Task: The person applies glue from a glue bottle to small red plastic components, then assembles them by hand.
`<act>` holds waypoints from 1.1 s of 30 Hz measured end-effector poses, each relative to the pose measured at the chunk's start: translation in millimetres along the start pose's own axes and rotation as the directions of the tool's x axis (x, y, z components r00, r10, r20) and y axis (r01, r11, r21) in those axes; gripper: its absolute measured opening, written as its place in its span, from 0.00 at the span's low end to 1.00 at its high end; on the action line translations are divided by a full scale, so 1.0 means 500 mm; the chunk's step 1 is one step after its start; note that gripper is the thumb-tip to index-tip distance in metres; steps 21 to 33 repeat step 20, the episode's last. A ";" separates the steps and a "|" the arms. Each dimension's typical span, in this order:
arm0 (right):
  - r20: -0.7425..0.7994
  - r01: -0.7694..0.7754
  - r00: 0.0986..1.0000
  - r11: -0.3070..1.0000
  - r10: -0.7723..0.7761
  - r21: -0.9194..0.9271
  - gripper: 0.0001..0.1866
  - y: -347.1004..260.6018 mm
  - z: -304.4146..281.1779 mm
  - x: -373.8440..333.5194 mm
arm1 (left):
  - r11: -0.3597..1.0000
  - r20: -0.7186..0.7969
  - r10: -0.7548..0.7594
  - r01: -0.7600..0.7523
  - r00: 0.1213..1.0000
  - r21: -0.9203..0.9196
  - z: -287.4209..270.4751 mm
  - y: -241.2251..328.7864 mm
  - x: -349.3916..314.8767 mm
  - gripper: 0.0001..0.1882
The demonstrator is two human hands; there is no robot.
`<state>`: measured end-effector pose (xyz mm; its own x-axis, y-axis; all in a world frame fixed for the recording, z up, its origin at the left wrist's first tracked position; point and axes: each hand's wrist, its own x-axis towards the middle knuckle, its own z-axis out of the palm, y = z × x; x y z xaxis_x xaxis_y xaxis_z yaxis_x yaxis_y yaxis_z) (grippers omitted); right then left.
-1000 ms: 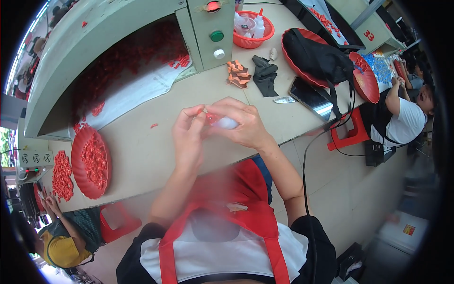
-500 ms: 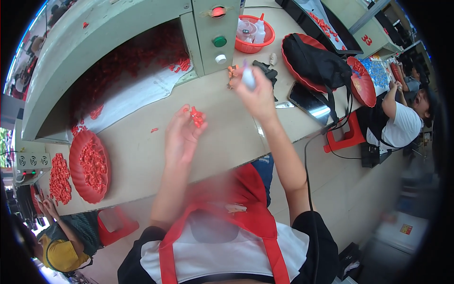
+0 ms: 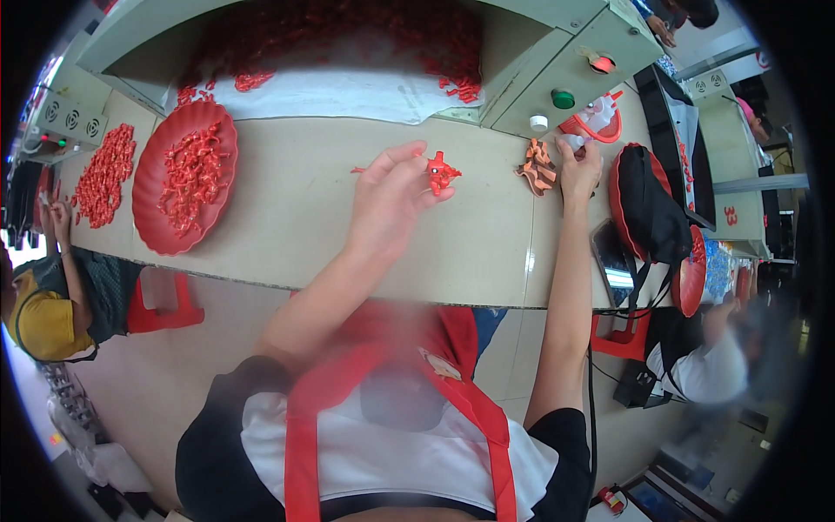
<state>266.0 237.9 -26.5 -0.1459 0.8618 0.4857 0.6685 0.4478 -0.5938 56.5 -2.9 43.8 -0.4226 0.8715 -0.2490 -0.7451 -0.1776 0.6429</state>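
Observation:
My left hand [image 3: 387, 198] is over the middle of the table, its thumb and fingers closed on a small red plastic figure [image 3: 441, 173] with a white spot on it. My right hand [image 3: 579, 170] reaches to the right, beside the red basket, with its fingertips closed round a small whitish bottle [image 3: 572, 140], partly hidden by the fingers. Just left of that hand lies a crumpled orange-and-black cloth [image 3: 537, 169].
Ahead stands a pale green cabinet [image 3: 513, 83] with red pieces on white cloth inside. At left are a red scalloped tray [image 3: 146, 209] and a heap of red pieces [image 3: 104, 176]. A phone [image 3: 612, 261] and black bag [image 3: 651, 204] lie right. Co-workers sit on both sides.
My view has turned to the right. The right hand has gone from above the table beside the cloth to the basket, still with the bottle. My left hand still holds the red figure.

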 end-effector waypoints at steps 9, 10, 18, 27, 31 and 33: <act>-0.075 0.132 0.990 0.970 -0.118 0.204 0.25 -0.207 -0.137 -0.123 | 0.999 -0.002 -0.009 0.009 1.000 0.045 0.002 -0.006 -0.007 0.12; 0.024 0.153 0.985 0.928 -0.171 0.339 0.26 -0.253 -0.148 -0.150 | 0.998 0.010 -0.019 0.018 1.000 0.055 0.011 -0.010 -0.009 0.11; 0.201 0.341 0.875 0.855 -0.441 0.391 0.33 -0.338 -0.087 -0.219 | 0.994 0.058 -0.031 0.024 0.998 0.104 0.026 -0.027 -0.029 0.12; 0.206 0.384 0.853 0.845 -0.479 0.373 0.35 -0.328 -0.084 -0.221 | 0.991 0.112 -0.074 0.060 0.991 0.123 0.017 -0.022 -0.026 0.12; 0.206 0.384 0.853 0.845 -0.479 0.373 0.35 -0.328 -0.084 -0.221 | 0.991 0.112 -0.074 0.060 0.991 0.123 0.017 -0.022 -0.026 0.12; 0.206 0.384 0.853 0.845 -0.479 0.373 0.35 -0.328 -0.084 -0.221 | 0.991 0.112 -0.074 0.060 0.991 0.123 0.017 -0.022 -0.026 0.12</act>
